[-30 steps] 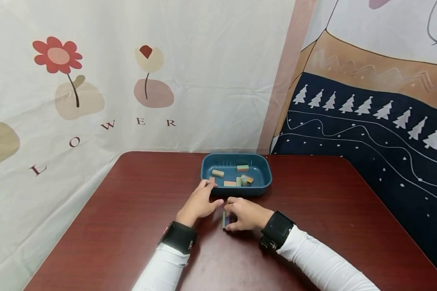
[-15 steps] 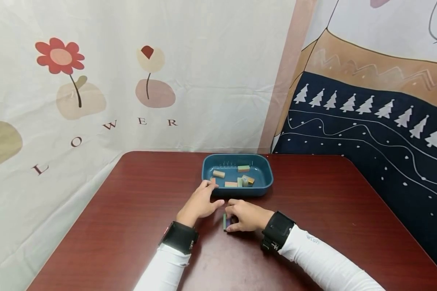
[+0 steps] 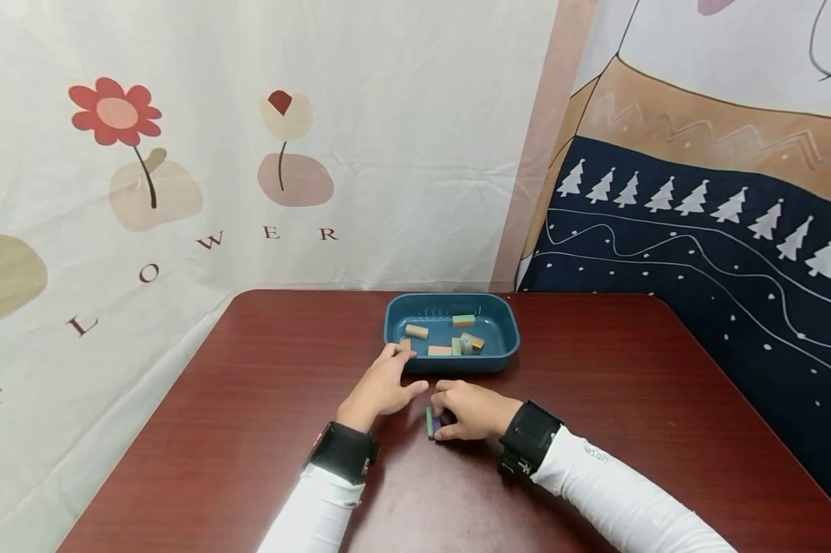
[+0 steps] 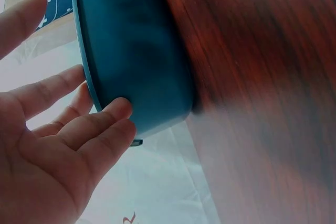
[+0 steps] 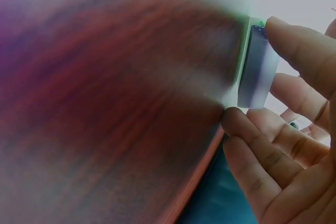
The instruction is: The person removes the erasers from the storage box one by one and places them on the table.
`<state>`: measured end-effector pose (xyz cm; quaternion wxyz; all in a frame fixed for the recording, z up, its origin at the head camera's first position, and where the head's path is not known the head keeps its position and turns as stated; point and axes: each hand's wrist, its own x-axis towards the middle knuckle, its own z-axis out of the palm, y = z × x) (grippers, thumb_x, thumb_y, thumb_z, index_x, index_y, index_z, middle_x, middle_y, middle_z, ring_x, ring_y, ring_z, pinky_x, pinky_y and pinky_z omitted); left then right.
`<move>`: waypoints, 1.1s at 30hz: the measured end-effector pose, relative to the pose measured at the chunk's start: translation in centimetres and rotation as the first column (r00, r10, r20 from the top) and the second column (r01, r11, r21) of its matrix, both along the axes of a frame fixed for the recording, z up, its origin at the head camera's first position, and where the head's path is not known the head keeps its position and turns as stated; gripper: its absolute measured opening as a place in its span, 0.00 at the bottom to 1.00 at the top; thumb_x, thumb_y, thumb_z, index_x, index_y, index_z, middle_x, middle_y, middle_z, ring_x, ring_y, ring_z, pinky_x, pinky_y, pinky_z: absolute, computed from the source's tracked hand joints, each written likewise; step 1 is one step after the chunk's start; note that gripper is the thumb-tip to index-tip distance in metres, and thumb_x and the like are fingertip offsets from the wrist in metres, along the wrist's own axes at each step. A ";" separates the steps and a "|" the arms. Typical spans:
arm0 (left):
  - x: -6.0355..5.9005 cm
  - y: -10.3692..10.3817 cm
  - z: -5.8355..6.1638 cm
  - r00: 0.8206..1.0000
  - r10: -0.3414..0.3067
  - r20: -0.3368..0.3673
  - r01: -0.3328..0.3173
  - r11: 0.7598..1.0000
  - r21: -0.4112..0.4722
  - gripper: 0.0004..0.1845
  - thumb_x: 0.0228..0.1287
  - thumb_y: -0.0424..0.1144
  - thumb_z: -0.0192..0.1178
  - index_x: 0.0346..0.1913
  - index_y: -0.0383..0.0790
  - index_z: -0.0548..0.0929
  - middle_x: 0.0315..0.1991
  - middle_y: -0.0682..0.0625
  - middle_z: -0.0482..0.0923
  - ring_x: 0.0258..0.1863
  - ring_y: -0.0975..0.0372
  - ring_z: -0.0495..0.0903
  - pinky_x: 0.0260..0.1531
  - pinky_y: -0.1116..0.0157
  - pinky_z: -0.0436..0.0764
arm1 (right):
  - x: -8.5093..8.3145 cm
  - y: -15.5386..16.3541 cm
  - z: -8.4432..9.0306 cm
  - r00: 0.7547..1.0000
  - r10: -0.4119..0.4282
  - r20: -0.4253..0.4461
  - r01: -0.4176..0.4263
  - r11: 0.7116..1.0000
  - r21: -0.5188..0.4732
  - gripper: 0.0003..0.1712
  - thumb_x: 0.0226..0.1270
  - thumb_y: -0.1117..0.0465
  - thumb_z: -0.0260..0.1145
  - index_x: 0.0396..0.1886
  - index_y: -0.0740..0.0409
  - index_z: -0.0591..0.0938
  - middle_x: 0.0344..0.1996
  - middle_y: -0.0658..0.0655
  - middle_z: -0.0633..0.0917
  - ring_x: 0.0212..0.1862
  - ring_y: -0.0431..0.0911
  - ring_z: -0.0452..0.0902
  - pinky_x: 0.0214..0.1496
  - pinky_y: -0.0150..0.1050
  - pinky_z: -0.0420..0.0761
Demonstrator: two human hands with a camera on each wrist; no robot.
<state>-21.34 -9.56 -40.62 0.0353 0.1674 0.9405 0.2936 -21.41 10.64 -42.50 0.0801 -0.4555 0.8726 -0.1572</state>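
On the table, my right hand pinches a small oblong block, green on one side and purple on the other, between thumb and fingers. The right wrist view shows this block standing on edge against the tabletop, its purple face towards the palm. My left hand is at the near left corner of a blue plastic tray. Seen from the left wrist, the fingers are fairly straight and lie against the outer side and rim of the tray.
Inside the tray lie several small blocks, among them a beige one, a green-topped one and an orange one. The dark red wooden table meets a printed cloth behind the tray.
Both hands stay nearly where they were, the right one with the block still pinched. The view shifts only slightly.
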 end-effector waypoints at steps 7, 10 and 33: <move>-0.2 0.0 0.1 1.000 0.000 0.002 0.000 1.000 0.005 0.33 0.67 0.48 0.63 0.69 0.35 0.68 0.65 0.41 0.62 0.63 0.50 0.68 0.58 0.51 0.71 | -0.2 0.0 0.1 1.000 -0.016 0.002 0.016 1.000 0.015 0.13 0.58 0.50 0.74 0.33 0.49 0.80 0.31 0.45 0.72 0.31 0.35 0.68 0.32 0.27 0.72; -0.4 0.0 0.1 1.000 0.007 0.005 -0.007 1.000 -0.005 0.34 0.66 0.49 0.63 0.70 0.35 0.68 0.65 0.42 0.62 0.63 0.51 0.68 0.58 0.51 0.71 | -0.3 0.0 0.3 1.000 -0.014 0.006 0.014 1.000 0.012 0.13 0.58 0.49 0.74 0.34 0.49 0.81 0.32 0.45 0.72 0.31 0.35 0.69 0.32 0.28 0.73; -0.3 -0.3 0.0 1.000 -0.008 -0.003 0.008 1.000 -0.013 0.33 0.66 0.49 0.63 0.69 0.36 0.70 0.64 0.42 0.63 0.59 0.51 0.71 0.57 0.52 0.72 | -1.8 0.4 2.3 0.994 -0.009 -0.106 0.002 0.998 -0.066 0.12 0.63 0.56 0.71 0.43 0.57 0.83 0.37 0.52 0.80 0.36 0.43 0.75 0.38 0.33 0.77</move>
